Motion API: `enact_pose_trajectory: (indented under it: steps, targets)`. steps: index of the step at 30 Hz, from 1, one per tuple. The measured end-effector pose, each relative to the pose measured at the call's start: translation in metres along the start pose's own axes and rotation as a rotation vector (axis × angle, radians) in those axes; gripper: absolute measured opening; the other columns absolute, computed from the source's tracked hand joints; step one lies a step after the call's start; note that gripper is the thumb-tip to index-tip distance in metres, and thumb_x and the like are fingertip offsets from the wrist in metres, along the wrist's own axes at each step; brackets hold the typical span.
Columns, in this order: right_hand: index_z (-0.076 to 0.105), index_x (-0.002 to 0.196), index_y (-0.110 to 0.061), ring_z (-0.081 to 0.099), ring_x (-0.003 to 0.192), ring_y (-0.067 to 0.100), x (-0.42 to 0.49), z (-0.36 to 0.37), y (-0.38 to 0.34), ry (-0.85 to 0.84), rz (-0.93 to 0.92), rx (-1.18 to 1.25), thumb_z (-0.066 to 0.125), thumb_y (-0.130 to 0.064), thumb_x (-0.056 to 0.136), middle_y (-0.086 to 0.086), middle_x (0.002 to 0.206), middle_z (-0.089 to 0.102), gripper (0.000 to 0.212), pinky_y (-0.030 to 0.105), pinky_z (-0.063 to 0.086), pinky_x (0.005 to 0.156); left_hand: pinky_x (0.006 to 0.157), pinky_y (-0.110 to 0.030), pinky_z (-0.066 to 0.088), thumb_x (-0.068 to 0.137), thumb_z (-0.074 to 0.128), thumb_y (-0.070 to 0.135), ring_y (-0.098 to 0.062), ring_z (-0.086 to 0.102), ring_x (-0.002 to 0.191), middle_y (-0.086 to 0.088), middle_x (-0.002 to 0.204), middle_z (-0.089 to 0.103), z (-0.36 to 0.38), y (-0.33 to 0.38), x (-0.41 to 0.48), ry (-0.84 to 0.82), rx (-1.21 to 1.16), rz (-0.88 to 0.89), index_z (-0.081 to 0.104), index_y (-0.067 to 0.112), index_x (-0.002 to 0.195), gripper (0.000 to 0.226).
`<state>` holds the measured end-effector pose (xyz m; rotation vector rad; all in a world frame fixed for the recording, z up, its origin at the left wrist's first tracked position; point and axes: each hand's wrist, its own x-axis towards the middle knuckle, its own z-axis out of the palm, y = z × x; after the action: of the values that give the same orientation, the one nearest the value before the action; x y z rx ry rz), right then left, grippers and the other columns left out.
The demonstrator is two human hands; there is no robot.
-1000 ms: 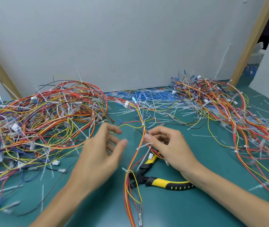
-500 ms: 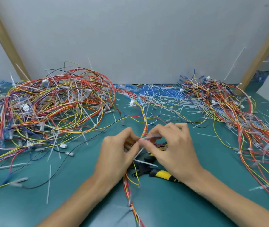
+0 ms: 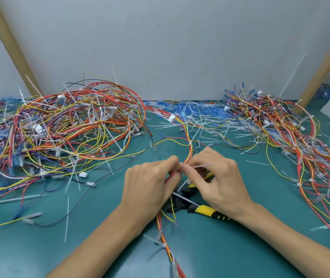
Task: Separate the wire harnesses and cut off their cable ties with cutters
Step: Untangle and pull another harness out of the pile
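A red, orange and yellow wire harness [image 3: 189, 146] runs down the middle of the green mat. My left hand [image 3: 150, 189] pinches its wires beside a white cable tie [image 3: 199, 166]. My right hand [image 3: 220, 183] pinches that tie, whose tail sticks out to the right. Yellow-and-black cutters [image 3: 206, 210] lie on the mat beneath my right hand, partly hidden by it. More ties sit on the harness lower down [image 3: 163, 245].
A large tangle of harnesses [image 3: 59, 133] fills the left of the green mat [image 3: 100, 227]; another pile [image 3: 300, 137] spreads along the right. Cut white and blue tie scraps [image 3: 198, 113] litter the back by the grey wall. Wooden struts [image 3: 9, 43] lean at both sides.
My left hand came in from the left pile and closed on the harness next to my right hand. Both hands now pinch at the same tie. The view shifted slightly.
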<state>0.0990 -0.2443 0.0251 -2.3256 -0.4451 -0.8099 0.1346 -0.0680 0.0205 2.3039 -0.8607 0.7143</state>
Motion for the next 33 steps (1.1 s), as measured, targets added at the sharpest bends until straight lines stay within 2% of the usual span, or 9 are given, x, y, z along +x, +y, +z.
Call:
enact_pose_trajectory:
  steps: [6, 10, 15, 20, 22, 25, 27, 29, 33]
  targets:
    - [0.069, 0.075, -0.027, 0.055, 0.057, 0.008, 0.004, -0.001, -0.001, 0.003, 0.193, 0.173, 0.065, -0.028, 0.096, -0.008, 0.064, 0.063, 0.022, 0.026, 0.046, 0.062, 0.042, -0.037, 0.046, 0.094, 0.06, 0.033, -0.027, 0.06, 0.053, 0.007, 0.068, 0.067, 0.003, -0.002, 0.0, 0.002, 0.069, 0.038, 0.053, 0.027, 0.087, 0.011]
    - [0.067, 0.074, -0.018, 0.046, 0.044, 0.013, 0.007, -0.001, 0.007, 0.004, 0.41, 0.42, 0.066, -0.023, 0.097, 0.008, 0.057, 0.053, 0.024, 0.022, 0.038, 0.047, 0.055, -0.028, 0.052, 0.095, 0.069, 0.027, -0.012, 0.064, 0.05, 0.014, 0.086, 0.071, 0.0, -0.006, 0.003, -0.196, -0.524, -0.21, 0.062, 0.026, 0.107, 0.014]
    - [0.066, 0.077, -0.016, 0.042, 0.041, 0.02, 0.008, -0.001, 0.012, 0.106, 0.495, 0.556, 0.063, -0.025, 0.098, 0.021, 0.069, 0.054, 0.024, 0.021, 0.035, 0.043, 0.064, -0.023, 0.054, 0.08, 0.077, 0.025, -0.018, 0.064, 0.061, -0.006, 0.106, 0.07, -0.007, -0.01, 0.01, -0.264, -1.086, -0.59, 0.064, 0.014, 0.115, 0.038]
    - [0.066, 0.078, -0.016, 0.044, 0.042, 0.016, 0.009, -0.003, 0.019, 0.214, 0.553, 0.577, 0.06, -0.025, 0.101, 0.007, 0.074, 0.059, 0.025, 0.02, 0.037, 0.045, 0.066, -0.02, 0.05, 0.081, 0.075, 0.013, -0.013, 0.056, 0.066, -0.004, 0.098, 0.067, -0.013, -0.013, 0.005, -0.541, -1.426, -0.707, 0.059, 0.016, 0.13, 0.051]
    - [0.066, 0.075, -0.021, 0.044, 0.041, 0.015, 0.01, -0.004, 0.019, 0.266, 0.579, 0.625, 0.059, -0.025, 0.101, -0.001, 0.073, 0.057, 0.028, 0.018, 0.035, 0.043, 0.066, -0.025, 0.052, 0.081, 0.074, 0.013, -0.014, 0.056, 0.061, -0.008, 0.099, 0.07, -0.019, -0.014, 0.008, -0.611, -1.412, -0.71, 0.056, 0.014, 0.132, 0.054]
    - [0.064, 0.072, -0.025, 0.042, 0.042, 0.013, 0.011, -0.005, 0.018, 0.343, 0.596, 0.666, 0.058, -0.026, 0.102, -0.004, 0.074, 0.055, 0.03, 0.015, 0.032, 0.04, 0.087, -0.044, 0.059, 0.08, 0.076, 0.015, -0.016, 0.062, 0.06, -0.016, 0.103, 0.072, -0.028, -0.019, 0.013, -0.681, -1.37, -0.734, 0.06, 0.013, 0.13, 0.053]
    - [0.063, 0.072, -0.025, 0.041, 0.042, 0.012, 0.01, -0.006, 0.017, 0.365, 0.593, 0.646, 0.058, -0.027, 0.102, -0.006, 0.074, 0.054, 0.03, 0.016, 0.033, 0.041, 0.068, -0.035, 0.062, 0.077, 0.079, 0.015, -0.018, 0.064, 0.061, -0.016, 0.098, 0.071, -0.036, -0.02, 0.016, -0.713, -1.355, -0.748, 0.069, 0.015, 0.122, 0.046]
    - [0.062, 0.073, -0.026, 0.041, 0.042, 0.011, 0.011, -0.006, 0.015, 0.37, 0.585, 0.626, 0.058, -0.028, 0.102, -0.008, 0.072, 0.053, 0.029, 0.016, 0.033, 0.041, 0.045, -0.02, 0.049, 0.076, 0.082, 0.013, -0.015, 0.063, 0.058, -0.009, 0.085, 0.068, -0.042, -0.019, 0.02, -0.696, -1.243, -0.707, 0.075, 0.014, 0.11, 0.035]
    - [0.062, 0.073, -0.023, 0.042, 0.045, 0.013, 0.011, -0.008, 0.011, 0.378, 0.558, 0.621, 0.059, -0.026, 0.102, -0.007, 0.069, 0.052, 0.029, 0.019, 0.034, 0.042, 0.036, -0.015, 0.03, 0.083, 0.077, 0.021, -0.009, 0.044, 0.044, -0.005, 0.065, 0.061, -0.06, -0.02, 0.041, -0.576, -0.894, -0.615, 0.079, 0.017, 0.093, 0.011]
